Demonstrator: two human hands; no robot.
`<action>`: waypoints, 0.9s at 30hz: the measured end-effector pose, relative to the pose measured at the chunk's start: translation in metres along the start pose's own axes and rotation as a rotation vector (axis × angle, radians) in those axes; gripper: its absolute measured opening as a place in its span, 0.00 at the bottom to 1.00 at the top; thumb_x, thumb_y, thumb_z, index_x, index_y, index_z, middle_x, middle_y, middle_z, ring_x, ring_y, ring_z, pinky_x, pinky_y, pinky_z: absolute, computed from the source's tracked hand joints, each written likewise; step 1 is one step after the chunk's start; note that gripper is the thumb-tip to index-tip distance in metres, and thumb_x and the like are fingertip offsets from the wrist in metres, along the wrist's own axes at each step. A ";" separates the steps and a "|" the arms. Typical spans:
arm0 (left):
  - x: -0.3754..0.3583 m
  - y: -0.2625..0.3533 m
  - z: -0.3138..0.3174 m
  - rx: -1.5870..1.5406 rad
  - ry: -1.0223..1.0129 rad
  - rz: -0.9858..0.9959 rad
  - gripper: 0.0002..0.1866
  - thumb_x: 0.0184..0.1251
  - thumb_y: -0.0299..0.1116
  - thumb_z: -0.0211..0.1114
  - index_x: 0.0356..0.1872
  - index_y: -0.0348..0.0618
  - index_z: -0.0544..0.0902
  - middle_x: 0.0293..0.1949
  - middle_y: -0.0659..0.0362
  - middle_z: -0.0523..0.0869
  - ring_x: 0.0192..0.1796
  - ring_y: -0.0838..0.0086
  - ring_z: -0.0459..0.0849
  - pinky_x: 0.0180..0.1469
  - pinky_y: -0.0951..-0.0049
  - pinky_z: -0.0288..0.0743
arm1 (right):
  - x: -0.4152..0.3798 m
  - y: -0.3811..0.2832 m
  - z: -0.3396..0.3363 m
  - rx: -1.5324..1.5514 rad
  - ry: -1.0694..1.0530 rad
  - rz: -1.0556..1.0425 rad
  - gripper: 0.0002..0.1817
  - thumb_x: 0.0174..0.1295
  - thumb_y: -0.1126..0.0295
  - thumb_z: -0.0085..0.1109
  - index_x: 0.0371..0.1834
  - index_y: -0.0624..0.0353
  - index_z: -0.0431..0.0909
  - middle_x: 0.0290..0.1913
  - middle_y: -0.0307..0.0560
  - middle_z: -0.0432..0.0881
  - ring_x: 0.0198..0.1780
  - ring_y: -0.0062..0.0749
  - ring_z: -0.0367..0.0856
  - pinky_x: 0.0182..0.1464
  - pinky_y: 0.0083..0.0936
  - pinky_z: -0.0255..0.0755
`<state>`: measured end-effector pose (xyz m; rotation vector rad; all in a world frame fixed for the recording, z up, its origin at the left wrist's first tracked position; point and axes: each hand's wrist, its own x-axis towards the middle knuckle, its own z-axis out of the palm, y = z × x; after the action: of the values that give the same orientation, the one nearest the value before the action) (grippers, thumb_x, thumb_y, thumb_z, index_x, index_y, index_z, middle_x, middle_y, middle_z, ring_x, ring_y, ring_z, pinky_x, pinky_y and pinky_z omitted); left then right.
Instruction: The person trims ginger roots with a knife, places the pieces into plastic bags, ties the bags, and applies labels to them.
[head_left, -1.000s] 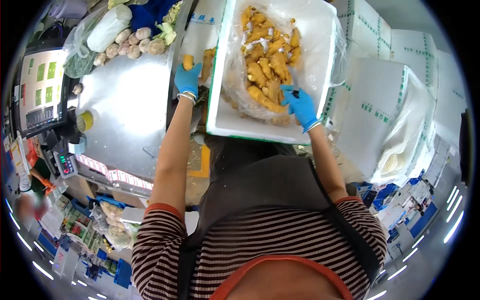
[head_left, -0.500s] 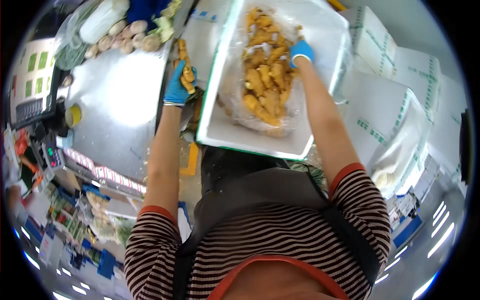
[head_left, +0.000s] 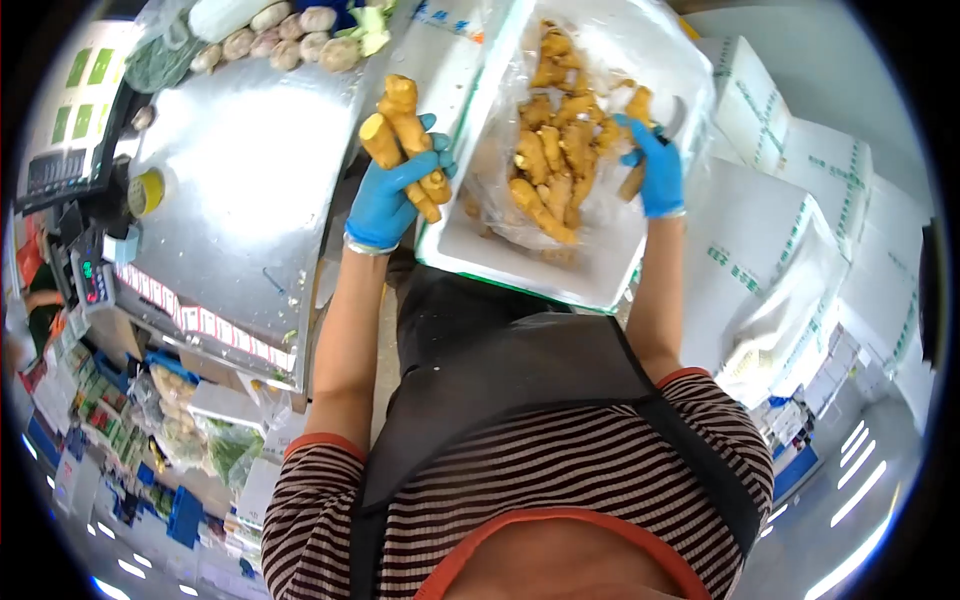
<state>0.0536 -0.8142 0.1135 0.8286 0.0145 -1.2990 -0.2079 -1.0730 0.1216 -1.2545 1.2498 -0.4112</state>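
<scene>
My left hand [head_left: 385,200], in a blue glove, is closed around a ginger root [head_left: 404,120] with a pale cut end, held above the gap between the metal table and the white foam box [head_left: 540,285]. Inside the box, a heap of ginger [head_left: 550,150] lies on clear plastic wrap. My right hand [head_left: 660,175], also gloved in blue, is at the right side of the heap. Its fingers are bent around a piece of ginger [head_left: 638,103] that sticks out past the fingertips; the glove covers part of it.
The shiny metal table [head_left: 240,220] stands on my left, with garlic bulbs [head_left: 285,50] along its far edge and a yellow roll of tape [head_left: 148,190] at its left side. White foam boxes [head_left: 755,210] are stacked on my right. A scale display [head_left: 92,280] glows at the left.
My left hand has lifted the ginger and turned, bringing it nearer the box. My right hand has drawn back toward me and slightly right, with a larger ginger piece now showing in its fingers.
</scene>
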 end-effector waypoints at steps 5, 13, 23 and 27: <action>-0.012 -0.019 0.048 0.103 -0.009 0.002 0.31 0.63 0.26 0.65 0.68 0.37 0.66 0.52 0.55 0.80 0.49 0.72 0.81 0.55 0.72 0.76 | -0.097 -0.026 0.072 0.451 -0.105 0.079 0.23 0.64 0.67 0.63 0.60 0.64 0.73 0.31 0.37 0.78 0.27 0.19 0.73 0.34 0.20 0.75; -0.059 -0.019 0.047 0.109 0.023 0.041 0.21 0.58 0.29 0.69 0.52 0.34 0.79 0.42 0.58 0.85 0.44 0.75 0.84 0.48 0.75 0.79 | -0.150 -0.027 0.148 -0.380 -0.311 -0.310 0.15 0.56 0.66 0.70 0.43 0.61 0.82 0.29 0.41 0.79 0.25 0.30 0.77 0.30 0.23 0.72; -0.253 0.007 -0.079 -0.173 0.510 0.443 0.24 0.60 0.34 0.67 0.56 0.37 0.74 0.43 0.57 0.81 0.44 0.74 0.81 0.47 0.75 0.77 | -0.211 -0.052 0.295 -0.242 -0.647 -0.286 0.13 0.62 0.71 0.66 0.48 0.61 0.84 0.36 0.38 0.85 0.33 0.16 0.80 0.28 0.13 0.69; -0.378 -0.032 -0.151 -0.479 0.900 0.574 0.26 0.63 0.38 0.65 0.59 0.37 0.72 0.46 0.56 0.82 0.42 0.71 0.83 0.43 0.74 0.79 | -0.278 -0.036 0.386 -0.431 -1.070 -0.202 0.16 0.66 0.67 0.62 0.54 0.62 0.82 0.37 0.40 0.85 0.33 0.15 0.79 0.28 0.14 0.70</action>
<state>-0.0260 -0.4165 0.1578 0.8482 0.7228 -0.2847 0.0412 -0.6767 0.2141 -1.6311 0.2859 0.4024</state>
